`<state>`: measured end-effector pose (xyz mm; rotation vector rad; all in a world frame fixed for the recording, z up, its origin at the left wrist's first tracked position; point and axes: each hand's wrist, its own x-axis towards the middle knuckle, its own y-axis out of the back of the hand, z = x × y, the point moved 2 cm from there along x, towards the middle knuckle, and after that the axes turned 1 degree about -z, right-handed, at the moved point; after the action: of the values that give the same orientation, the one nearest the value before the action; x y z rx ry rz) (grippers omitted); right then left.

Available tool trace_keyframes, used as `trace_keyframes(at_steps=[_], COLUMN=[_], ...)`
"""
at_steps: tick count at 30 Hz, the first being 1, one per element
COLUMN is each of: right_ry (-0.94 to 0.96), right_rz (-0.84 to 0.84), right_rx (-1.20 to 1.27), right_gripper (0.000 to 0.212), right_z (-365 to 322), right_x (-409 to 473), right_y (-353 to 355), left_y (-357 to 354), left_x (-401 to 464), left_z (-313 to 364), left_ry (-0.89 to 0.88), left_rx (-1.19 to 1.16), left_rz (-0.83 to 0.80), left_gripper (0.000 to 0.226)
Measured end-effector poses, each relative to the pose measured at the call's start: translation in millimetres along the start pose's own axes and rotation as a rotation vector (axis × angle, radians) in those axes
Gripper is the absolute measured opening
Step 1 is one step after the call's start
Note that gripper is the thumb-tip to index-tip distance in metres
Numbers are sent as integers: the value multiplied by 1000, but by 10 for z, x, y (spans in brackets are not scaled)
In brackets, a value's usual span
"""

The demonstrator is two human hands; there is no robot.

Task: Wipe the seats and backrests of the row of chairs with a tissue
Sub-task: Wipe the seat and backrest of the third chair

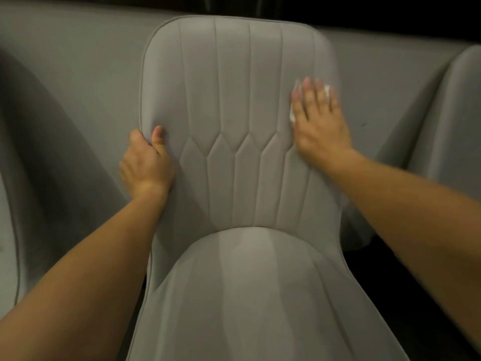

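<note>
A grey upholstered chair fills the middle of the view, its stitched backrest upright above the rounded seat. My left hand grips the backrest's left edge, thumb on the front and fingers wrapped behind. My right hand lies flat against the right side of the backrest, pressing a white tissue under the palm. Bits of the tissue show at the hand's left edge and between the fingers.
A second grey chair stands at the right edge and another grey chair at the left. Behind them runs a grey table surface. Dark floor shows at the lower right.
</note>
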<state>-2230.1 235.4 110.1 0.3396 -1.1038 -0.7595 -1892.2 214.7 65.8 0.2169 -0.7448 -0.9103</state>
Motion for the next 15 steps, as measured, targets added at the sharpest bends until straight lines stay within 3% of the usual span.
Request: trace_keyframes(at_steps=[5,15], right_ry=[-75,-233], right_rz=[-66,-123], right_rx=[82,191], right_gripper=[65,69], right_z=[252,-28], right_x=[464,-935], right_y=[228,-99], left_y=[-22,-29], left_x=[-7,-2], left_z=[19,28], left_ry=[5,-9], left_rx=[29,83], left_rz=[2,-3], left_gripper=[50,55])
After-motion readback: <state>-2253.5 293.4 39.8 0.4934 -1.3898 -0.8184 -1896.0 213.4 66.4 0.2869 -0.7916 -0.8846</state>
